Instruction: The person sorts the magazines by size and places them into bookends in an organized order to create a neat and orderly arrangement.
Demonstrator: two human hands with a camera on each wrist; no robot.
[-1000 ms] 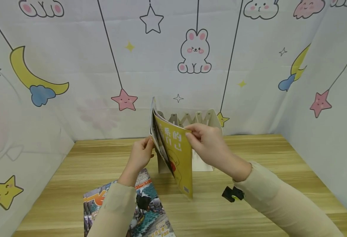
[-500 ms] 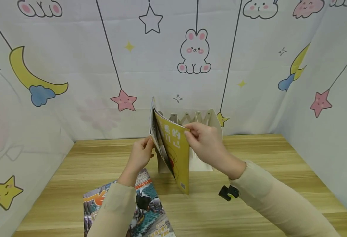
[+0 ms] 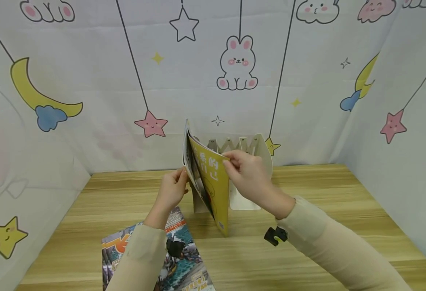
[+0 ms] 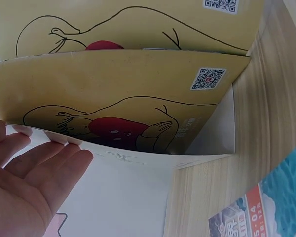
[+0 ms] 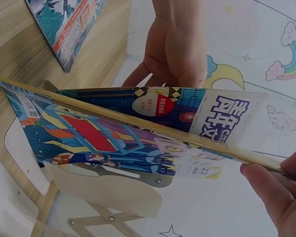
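The left hand (image 3: 173, 188) and right hand (image 3: 250, 176) pinch the magazines (image 3: 218, 190). If the three-o'clock grip loosens, loose covers could snag the rack (image 3: 265, 155) towards twelve.

White cartoon cloth (image 3: 183, 81) behind wooden table (image 3: 249, 258)

Wood-grain table (image 3: 249, 262), overlapping magazines (image 3: 183, 256), pale rack (image 3: 245, 200) standing upright
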